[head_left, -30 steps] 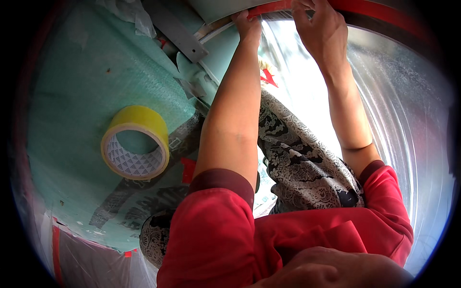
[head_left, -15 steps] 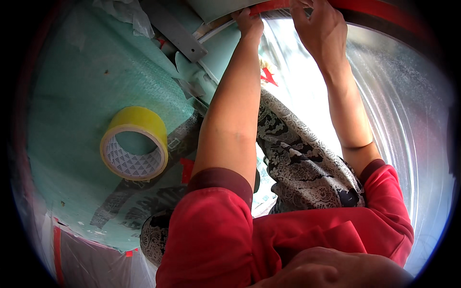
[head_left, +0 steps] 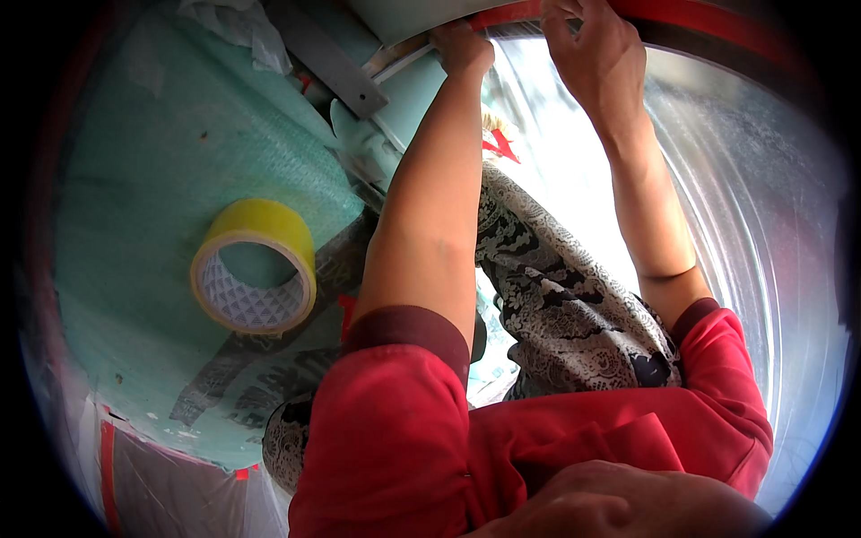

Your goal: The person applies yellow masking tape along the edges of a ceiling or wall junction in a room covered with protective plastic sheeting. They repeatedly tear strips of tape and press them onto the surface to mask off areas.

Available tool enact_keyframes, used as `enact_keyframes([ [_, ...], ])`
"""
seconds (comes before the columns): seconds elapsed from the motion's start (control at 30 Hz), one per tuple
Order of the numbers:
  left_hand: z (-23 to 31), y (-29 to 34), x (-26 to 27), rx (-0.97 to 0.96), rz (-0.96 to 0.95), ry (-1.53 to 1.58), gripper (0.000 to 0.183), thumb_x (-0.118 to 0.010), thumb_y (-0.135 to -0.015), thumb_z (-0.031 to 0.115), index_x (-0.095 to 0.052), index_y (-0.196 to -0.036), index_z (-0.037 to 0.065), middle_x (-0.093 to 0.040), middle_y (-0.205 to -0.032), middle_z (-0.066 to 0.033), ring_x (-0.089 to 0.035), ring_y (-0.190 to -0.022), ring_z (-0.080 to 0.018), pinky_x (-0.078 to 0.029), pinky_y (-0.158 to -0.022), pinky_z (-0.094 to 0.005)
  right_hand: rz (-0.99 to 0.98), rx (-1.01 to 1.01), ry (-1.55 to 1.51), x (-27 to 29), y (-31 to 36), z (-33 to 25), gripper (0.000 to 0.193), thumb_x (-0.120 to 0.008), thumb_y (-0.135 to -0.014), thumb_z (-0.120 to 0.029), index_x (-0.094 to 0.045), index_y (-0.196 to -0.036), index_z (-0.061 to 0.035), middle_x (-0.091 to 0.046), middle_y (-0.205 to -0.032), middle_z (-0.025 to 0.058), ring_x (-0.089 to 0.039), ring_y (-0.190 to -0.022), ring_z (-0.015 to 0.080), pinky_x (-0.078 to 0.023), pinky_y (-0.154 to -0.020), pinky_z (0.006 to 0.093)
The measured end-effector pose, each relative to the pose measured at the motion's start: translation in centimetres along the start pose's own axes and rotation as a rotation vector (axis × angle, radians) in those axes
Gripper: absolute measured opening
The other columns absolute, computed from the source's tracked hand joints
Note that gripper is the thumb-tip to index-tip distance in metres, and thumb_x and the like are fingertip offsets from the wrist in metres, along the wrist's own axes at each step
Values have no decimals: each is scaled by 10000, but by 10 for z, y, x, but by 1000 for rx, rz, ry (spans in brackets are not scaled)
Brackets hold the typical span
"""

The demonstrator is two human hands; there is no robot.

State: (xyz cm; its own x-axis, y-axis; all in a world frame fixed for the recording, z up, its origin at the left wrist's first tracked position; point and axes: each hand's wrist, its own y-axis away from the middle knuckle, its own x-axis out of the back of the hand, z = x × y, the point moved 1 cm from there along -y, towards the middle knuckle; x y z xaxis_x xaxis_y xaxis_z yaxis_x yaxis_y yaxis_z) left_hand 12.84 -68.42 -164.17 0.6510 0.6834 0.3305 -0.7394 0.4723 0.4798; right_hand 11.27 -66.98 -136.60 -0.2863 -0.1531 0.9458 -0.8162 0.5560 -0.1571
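At the top of the view, a red strip runs between my two hands along the upper edge of a bright, clear sheet. My left hand is closed at the left end of this strip, by the rim of a pale panel; its fingertips are mostly hidden. My right hand has its fingers curled in toward the thumb over the strip. The picture's top edge cuts off its fingertips, so whatever they hold cannot be made out.
A roll of yellow tape lies on the green covering to my left. Near the upper left are a grey metal bar with a hole and crumpled translucent plastic. A small red scrap shows beyond my patterned trousers.
My left hand has shifted slightly downward and curled further, with its forearm moving a little left. My right hand stays almost where it was.
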Motion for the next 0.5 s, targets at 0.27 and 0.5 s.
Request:
enact_keyframes([
  [0.27, -13, -1, -20, -124, 271, -190, 419, -560, -734, 109, -578, -1151, 69, -451, -1245, -245, -435, -1168, -396, -370, -971, -450, 37, 6, -108, -7, 0, -1, 167, -546, -792, -79, -604, -932, -9, -663, -809, 172, -638, -792, 369, -512, -658, 418],
  [0.5, -31, -30, -35, -132, 154, -165, 335, -542, -709, 53, -640, -1029, 50, -630, -1038, -176, -565, -1034, -363, -446, -897, -438, 66, 84, -36, -6, 0, -10, 133, -550, -775, -65, -611, -880, -12, -648, -774, 185, -626, -743, 382, -500, -630, 436],
])
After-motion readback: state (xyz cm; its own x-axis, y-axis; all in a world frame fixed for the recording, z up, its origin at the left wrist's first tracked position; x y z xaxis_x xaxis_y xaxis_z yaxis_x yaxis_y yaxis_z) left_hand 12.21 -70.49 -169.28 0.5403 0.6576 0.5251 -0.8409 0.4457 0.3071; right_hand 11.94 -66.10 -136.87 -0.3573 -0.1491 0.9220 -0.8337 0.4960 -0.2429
